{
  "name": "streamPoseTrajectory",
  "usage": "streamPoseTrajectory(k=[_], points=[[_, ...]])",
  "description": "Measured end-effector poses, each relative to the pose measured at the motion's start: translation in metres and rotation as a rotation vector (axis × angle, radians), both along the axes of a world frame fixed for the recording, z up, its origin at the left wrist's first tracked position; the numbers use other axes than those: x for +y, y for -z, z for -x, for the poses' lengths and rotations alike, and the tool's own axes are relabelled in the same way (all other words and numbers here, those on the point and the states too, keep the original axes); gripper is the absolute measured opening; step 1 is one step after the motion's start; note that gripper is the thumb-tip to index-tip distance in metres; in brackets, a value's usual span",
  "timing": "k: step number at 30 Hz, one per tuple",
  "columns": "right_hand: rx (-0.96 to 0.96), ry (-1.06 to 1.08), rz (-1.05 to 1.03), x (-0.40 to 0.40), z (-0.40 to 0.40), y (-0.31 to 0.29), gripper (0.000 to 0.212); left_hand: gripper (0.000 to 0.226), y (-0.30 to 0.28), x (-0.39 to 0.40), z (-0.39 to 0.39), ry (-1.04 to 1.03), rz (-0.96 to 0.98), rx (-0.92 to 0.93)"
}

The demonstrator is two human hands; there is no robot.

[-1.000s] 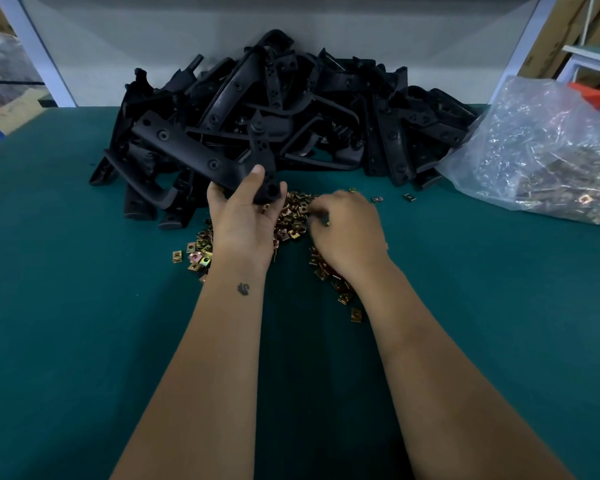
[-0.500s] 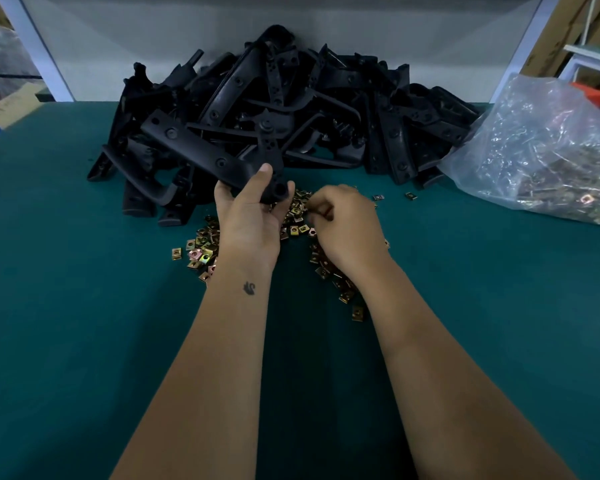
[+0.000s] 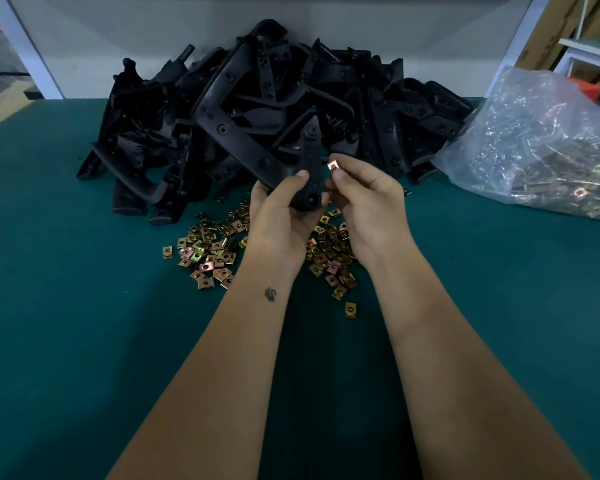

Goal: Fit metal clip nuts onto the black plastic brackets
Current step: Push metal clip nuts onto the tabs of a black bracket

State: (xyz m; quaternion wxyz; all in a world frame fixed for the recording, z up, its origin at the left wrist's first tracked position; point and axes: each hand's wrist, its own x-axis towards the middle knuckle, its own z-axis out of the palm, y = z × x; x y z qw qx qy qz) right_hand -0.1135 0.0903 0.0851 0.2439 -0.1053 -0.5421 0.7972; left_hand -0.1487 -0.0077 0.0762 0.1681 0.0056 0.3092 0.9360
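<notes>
My left hand (image 3: 279, 213) grips the corner of a black plastic bracket (image 3: 243, 143), lifted above the green table, its long arm slanting up to the left and a short arm standing upright. My right hand (image 3: 368, 199) pinches one brass-coloured clip nut (image 3: 332, 165) between thumb and fingertips, just right of the bracket's upright arm and apart from it. Loose clip nuts (image 3: 208, 254) lie scattered on the table under both hands.
A big heap of black brackets (image 3: 378, 109) fills the back of the green table (image 3: 84, 341). A clear plastic bag of clip nuts (image 3: 541, 147) lies at the right. A white panel stands behind the heap.
My right hand has risen from the loose nuts with one clip nut pinched. My left hand has raised and turned the bracket, so its short arm stands upright.
</notes>
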Motion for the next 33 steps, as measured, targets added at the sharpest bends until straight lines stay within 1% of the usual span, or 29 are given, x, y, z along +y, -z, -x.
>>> streamPoseTrajectory(k=[4, 11, 18, 24, 30, 33], points=[[0.026, -0.028, 0.08, 0.0002, -0.0014, -0.0016, 0.02, 0.024, -0.0005, -0.0032, 0.0013, 0.053, 0.02, 0.032], [0.025, -0.075, 0.102, 0.001, -0.0036, -0.0041, 0.027, 0.013, 0.0037, -0.0055, 0.0038, 0.117, 0.017, 0.013], [0.026, -0.019, 0.137, 0.0029, -0.0035, -0.0026, 0.016, 0.013, 0.0048, -0.0064, 0.0051, 0.126, 0.029, -0.002], [0.028, 0.025, 0.025, 0.0023, -0.004, -0.001, 0.016, 0.012, 0.0042, -0.0067, 0.0045, 0.126, 0.035, 0.004], [0.024, 0.045, 0.009, 0.0006, 0.0007, -0.0003, 0.018, 0.018, 0.006, -0.0062, 0.006, 0.131, 0.067, -0.022], [0.047, 0.039, 0.012, 0.0013, 0.0006, -0.0001, 0.016, 0.02, 0.0069, -0.0059, 0.0064, 0.14, 0.072, -0.027]])
